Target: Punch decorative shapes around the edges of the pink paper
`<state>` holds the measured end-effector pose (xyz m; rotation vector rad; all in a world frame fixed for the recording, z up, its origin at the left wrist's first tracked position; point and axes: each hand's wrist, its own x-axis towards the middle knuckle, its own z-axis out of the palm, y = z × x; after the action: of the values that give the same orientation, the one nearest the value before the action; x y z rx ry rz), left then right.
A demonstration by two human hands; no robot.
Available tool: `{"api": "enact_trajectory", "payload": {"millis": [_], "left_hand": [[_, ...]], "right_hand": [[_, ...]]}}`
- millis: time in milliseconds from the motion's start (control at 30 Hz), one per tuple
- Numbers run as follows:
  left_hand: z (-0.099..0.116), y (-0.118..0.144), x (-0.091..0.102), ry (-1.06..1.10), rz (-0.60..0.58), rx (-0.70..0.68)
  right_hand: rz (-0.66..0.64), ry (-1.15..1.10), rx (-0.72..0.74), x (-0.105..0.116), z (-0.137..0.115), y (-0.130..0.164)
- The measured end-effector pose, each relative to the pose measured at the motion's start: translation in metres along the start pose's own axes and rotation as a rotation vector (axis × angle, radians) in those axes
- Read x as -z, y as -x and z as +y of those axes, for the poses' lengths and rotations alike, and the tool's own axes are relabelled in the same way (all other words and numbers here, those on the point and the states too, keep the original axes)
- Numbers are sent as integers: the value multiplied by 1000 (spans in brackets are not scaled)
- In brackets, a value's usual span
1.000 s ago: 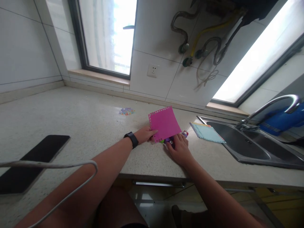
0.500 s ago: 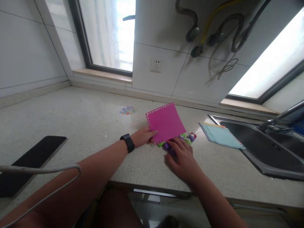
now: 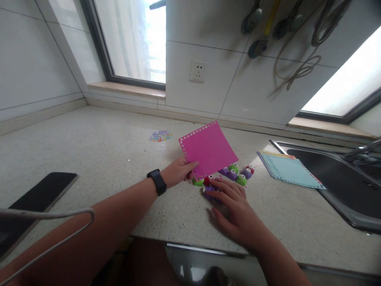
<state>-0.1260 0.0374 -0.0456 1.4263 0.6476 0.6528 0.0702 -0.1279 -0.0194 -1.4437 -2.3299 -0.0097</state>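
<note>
Left hand (image 3: pixel 178 174) pinches the pink paper (image 3: pixel 208 150) by its near corner; right hand (image 3: pixel 235 206), fingers spread, rests on a purple punch (image 3: pixel 212 191) just below that paper's edge.

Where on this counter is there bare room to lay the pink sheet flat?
Bare counter lies between the black phone and the confetti pile. It is crowded by the small punches under the right hand, and by the blue paper stack beside the sink.
</note>
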Motion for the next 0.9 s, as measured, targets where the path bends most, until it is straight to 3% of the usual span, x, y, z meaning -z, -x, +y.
{"api": "enact_trajectory", "payload": {"millis": [300,533,900], "left_hand": [[6,0,0,155,161,31],[5,-1,-1,209,222,61],[3,0,0,222,222,51]], "right_hand": [[-85,-59,83,10,-9,0],[-14,-20,-23,1,-9,5],[95,69,-170,-12,-7,6]]}}
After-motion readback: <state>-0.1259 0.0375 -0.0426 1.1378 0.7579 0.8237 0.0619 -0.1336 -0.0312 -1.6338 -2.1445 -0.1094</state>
